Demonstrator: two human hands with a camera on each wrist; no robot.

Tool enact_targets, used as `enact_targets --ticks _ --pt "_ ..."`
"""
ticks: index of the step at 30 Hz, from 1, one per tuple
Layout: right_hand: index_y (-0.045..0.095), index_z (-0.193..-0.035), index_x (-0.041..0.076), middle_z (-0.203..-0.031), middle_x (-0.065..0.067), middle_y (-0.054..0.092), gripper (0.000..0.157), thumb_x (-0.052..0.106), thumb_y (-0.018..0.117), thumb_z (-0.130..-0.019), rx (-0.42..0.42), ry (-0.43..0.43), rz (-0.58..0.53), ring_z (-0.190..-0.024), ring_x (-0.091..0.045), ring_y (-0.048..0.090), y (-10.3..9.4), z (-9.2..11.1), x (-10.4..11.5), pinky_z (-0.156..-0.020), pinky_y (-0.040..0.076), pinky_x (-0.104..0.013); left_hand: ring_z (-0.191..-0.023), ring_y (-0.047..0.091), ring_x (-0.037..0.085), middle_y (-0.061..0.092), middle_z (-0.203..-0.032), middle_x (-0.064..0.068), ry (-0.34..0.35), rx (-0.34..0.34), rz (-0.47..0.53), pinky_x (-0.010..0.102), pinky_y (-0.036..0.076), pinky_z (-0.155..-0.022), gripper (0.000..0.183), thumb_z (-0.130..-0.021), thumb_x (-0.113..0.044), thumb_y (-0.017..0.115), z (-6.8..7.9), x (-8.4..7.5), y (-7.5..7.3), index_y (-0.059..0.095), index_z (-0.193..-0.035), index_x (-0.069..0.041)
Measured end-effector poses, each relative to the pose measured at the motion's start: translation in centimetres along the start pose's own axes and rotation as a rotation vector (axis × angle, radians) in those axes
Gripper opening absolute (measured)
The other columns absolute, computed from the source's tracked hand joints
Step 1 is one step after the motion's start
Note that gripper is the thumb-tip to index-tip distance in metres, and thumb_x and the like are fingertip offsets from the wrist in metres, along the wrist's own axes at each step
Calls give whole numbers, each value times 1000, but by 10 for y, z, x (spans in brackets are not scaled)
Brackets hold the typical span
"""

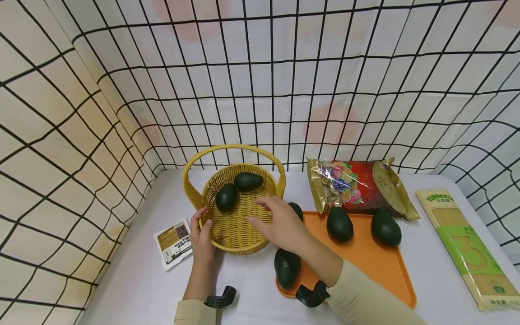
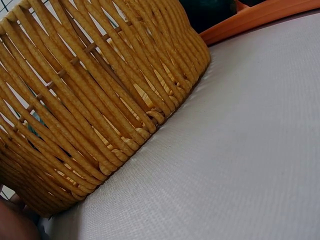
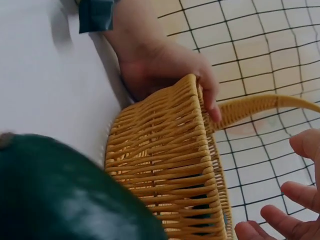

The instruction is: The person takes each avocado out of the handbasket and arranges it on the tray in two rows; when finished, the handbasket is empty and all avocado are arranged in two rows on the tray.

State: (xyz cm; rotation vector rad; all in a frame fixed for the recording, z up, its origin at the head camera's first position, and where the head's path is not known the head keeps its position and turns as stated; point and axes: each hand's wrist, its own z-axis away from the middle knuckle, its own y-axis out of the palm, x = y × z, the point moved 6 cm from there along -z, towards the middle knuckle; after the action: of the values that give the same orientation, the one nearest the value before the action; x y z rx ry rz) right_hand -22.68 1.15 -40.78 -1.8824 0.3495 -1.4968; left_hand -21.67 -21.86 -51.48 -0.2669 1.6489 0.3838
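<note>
A yellow wicker basket [image 1: 239, 246] with an arched handle stands on the table, with two dark green avocados [image 1: 248, 181] inside at the back left. My left hand [image 1: 202, 237] holds its rim at the left side, thumb over the edge, as the right wrist view also shows. Above the basket's right side hovers my right hand [image 1: 284, 225], its fingers spread and nothing in them. Woven wall fills much of the left wrist view. Right of the basket is an orange tray [image 1: 361, 266] with several more avocados [image 1: 287, 268] on it; one is partly hidden behind the right hand.
Behind the tray lies a red and gold food bag [image 1: 361, 185]. A long green and yellow noodle packet [image 1: 467, 246] is at the far right. Left of the basket rests a small white and brown sachet [image 1: 174, 243]. Black wire mesh [image 1: 292, 95] encloses the table's back and sides.
</note>
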Motion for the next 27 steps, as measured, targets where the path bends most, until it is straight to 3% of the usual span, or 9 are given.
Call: enact_targets --ticks 5,12,20,27 --pt "59 -139 18 -144 -8 56 52 44 69 -95 19 5 21 -134 -31 54 12 -26 2 -107 46 -53 -154 26 24 34 -162 6 4 -12 10 32 28 -118 41 -104 -8 41 0 0 -2 46 -144 -6" --pt "58 -140 14 -146 -14 53 53 41 68 -96 44 41 -25 -135 -34 53 23 -55 -6 -109 45 -54 -153 27 25 34 -162 7 12 5 14 19 33 -111 41 -104 -8 40 -1 -1 1 45 -144 -6" --pt "53 -144 14 -155 -16 41 54 39 66 -98 31 142 -86 -136 -37 50 28 -79 -14 -109 44 -55 -152 29 24 35 -161 6 13 -1 11 23 31 -114 41 -104 -9 40 0 -2 1 46 -144 -8" --pt "56 -141 15 -150 -15 48 49 34 68 -97 -12 141 -23 -140 -37 45 28 -95 -15 -109 43 -55 -153 28 24 33 -162 6 1 1 20 21 32 -113 40 -104 -10 40 0 1 1 46 -144 -9"
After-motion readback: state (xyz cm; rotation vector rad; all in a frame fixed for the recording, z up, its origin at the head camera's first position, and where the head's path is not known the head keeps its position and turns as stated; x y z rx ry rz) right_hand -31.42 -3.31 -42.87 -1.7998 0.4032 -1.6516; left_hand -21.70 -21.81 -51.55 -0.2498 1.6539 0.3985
